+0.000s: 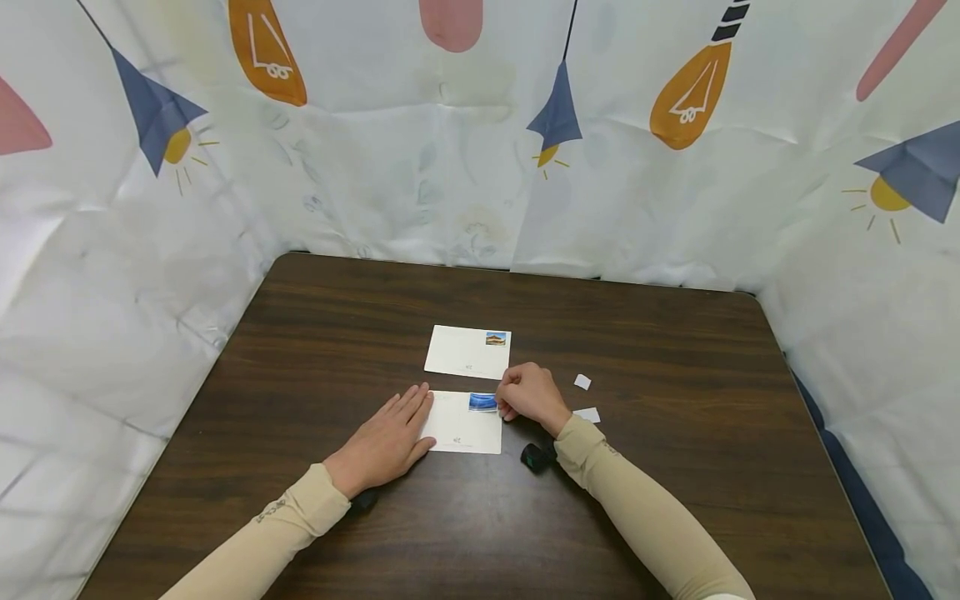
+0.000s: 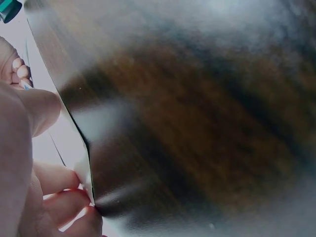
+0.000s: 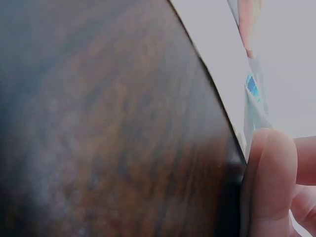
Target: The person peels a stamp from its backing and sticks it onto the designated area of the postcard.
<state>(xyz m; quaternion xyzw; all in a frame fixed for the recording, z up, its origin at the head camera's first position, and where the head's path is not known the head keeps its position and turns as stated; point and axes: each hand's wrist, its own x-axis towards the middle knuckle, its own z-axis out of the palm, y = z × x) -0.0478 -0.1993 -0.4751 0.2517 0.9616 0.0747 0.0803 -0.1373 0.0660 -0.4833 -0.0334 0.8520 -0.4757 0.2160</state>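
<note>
A white envelope (image 1: 459,429) lies near the middle of the table, small print low on its face. My left hand (image 1: 387,437) rests flat on its left side, fingers spread. At its upper right corner is a blue stamp (image 1: 482,402); my right hand (image 1: 531,396) pinches the stamp's right end between thumb and fingertips. From the right wrist view, the blue stamp (image 3: 252,85) tilts up off the paper, its held end partly hidden by the fingers (image 3: 273,168). Just beyond lies a second white envelope (image 1: 465,352) bearing an orange-and-blue stamp (image 1: 496,338).
Two small white paper pieces lie right of the right hand, one a square (image 1: 582,382), the other a scrap (image 1: 588,415) partly behind the wrist. A black wrist camera (image 1: 535,457) hangs under the right wrist. The dark wooden table (image 1: 360,308) meets a printed white curtain (image 1: 360,183) behind.
</note>
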